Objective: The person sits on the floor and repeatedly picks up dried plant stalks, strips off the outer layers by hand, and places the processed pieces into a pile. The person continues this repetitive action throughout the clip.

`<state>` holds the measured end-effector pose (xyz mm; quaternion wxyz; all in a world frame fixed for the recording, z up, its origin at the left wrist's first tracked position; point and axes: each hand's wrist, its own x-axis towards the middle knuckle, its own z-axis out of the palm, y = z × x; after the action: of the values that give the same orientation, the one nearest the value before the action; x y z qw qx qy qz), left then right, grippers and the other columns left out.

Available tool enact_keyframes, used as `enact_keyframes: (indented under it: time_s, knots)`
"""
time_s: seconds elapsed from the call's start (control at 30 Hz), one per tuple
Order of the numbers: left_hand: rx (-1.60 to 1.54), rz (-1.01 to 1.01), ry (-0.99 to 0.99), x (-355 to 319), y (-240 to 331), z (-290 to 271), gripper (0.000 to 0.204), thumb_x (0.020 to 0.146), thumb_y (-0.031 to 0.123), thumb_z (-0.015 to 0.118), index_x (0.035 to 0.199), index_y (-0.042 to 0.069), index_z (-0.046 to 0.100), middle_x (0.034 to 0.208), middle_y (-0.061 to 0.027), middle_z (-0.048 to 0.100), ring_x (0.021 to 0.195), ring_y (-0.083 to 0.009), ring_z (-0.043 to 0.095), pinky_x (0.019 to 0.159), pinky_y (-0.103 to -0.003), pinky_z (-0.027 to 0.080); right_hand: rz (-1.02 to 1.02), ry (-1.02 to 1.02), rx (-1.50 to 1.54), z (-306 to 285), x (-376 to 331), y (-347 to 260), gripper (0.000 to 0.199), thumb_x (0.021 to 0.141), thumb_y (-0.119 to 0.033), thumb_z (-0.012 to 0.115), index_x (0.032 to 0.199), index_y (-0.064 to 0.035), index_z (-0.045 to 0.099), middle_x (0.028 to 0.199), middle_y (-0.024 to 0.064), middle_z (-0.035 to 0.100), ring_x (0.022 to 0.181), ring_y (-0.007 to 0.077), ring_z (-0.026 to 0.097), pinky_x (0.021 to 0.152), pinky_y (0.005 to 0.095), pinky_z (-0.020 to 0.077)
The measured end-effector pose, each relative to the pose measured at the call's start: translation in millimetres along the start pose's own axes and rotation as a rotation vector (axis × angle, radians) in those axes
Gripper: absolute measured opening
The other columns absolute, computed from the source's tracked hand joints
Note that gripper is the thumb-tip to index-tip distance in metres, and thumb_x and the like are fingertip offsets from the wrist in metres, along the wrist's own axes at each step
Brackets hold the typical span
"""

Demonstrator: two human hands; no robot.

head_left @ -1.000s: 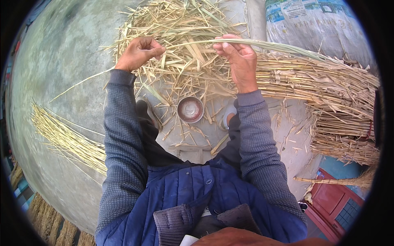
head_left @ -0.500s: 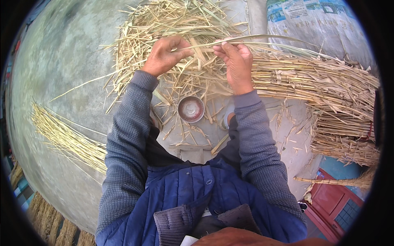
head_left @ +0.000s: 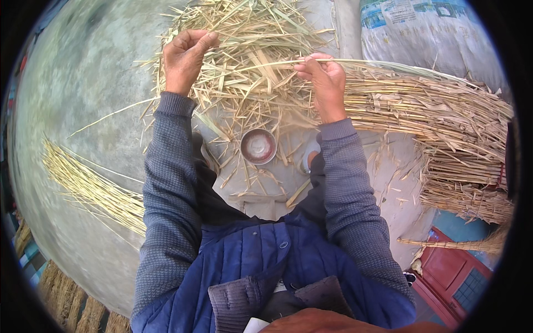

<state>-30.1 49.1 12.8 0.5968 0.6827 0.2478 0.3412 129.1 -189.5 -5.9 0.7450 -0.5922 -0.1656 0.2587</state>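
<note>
My right hand (head_left: 322,83) pinches a thin, pale reed stalk (head_left: 383,62) between thumb and fingers. Its bare end points left over the leaf heap, and the rest stretches away to the right across a large bundle of dry reeds (head_left: 388,105). My left hand (head_left: 186,58) is apart from that stalk, raised above the left part of the heap of stripped dry leaves (head_left: 250,33). Its thumb presses against the curled fingers. A narrow leaf strip lies near the fingertips, but whether it is gripped cannot be made out.
Below the heap, between my feet, stands a small metal bowl (head_left: 259,146). A bundle of slender cleaned stalks (head_left: 94,186) lies at the left on the concrete floor (head_left: 89,77). A stuffed whitish sack (head_left: 427,39) sits at the far right, with more tied reeds (head_left: 466,197) nearer.
My left hand has moved left and slightly away from the right hand, off the stalk. The leaf blade that stood out above the stalk at the right hand no longer shows there.
</note>
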Motion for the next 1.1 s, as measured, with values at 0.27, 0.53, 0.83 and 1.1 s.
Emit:
enact_keyframes:
  time_s: [0.27, 0.53, 0.83, 1.1]
  knots:
    - [0.34, 0.327, -0.416, -20.8, -17.2, 33.5, 0.027, 0.086, 0.033, 0.074, 0.092, 0.006, 0.074, 0.089, -0.0082, 0.071, 0.082, -0.0283, 0.065, 0.071, -0.039, 0.05, -0.014, -0.126, 0.092, 17.4, -2.9, 4.1, 0.023, 0.097, -0.015, 0.066, 0.109, 0.0034, 0.059, 0.099, 0.0147, 0.071, 0.087, 0.0197, 0.073, 0.074, 0.0257, 0.0597]
    - [0.592, 0.134, -0.497, -14.5, -14.4, 20.9, 0.019, 0.088, 0.022, 0.075, 0.091, 0.003, 0.072, 0.076, -0.0062, 0.069, 0.074, -0.0148, 0.065, 0.065, -0.032, 0.05, 0.16, 0.009, 0.046, 12.9, -6.6, -11.0, 0.023, 0.099, -0.016, 0.065, 0.108, 0.0043, 0.058, 0.101, 0.0179, 0.071, 0.088, 0.0218, 0.073, 0.075, 0.0274, 0.06]
    - [0.384, -0.064, -0.58, -20.4, -3.6, 27.6, 0.027, 0.085, 0.028, 0.079, 0.092, 0.002, 0.073, 0.077, -0.0064, 0.067, 0.072, -0.0144, 0.061, 0.068, -0.031, 0.049, 0.011, -0.044, 0.006, 9.2, -6.0, -12.3, 0.019, 0.1, -0.016, 0.061, 0.103, 0.0022, 0.056, 0.098, 0.0189, 0.07, 0.086, 0.022, 0.072, 0.075, 0.0296, 0.0601]
    - [0.0, -0.258, -0.554, -27.4, -0.7, 49.8, 0.022, 0.086, 0.021, 0.08, 0.092, 0.001, 0.074, 0.082, -0.004, 0.073, 0.074, -0.0098, 0.064, 0.069, -0.025, 0.051, -0.073, -0.273, -0.118, 21.1, -11.8, -9.8, 0.027, 0.102, -0.024, 0.058, 0.104, 0.0032, 0.057, 0.09, 0.0156, 0.072, 0.084, 0.0193, 0.073, 0.073, 0.0292, 0.0599]
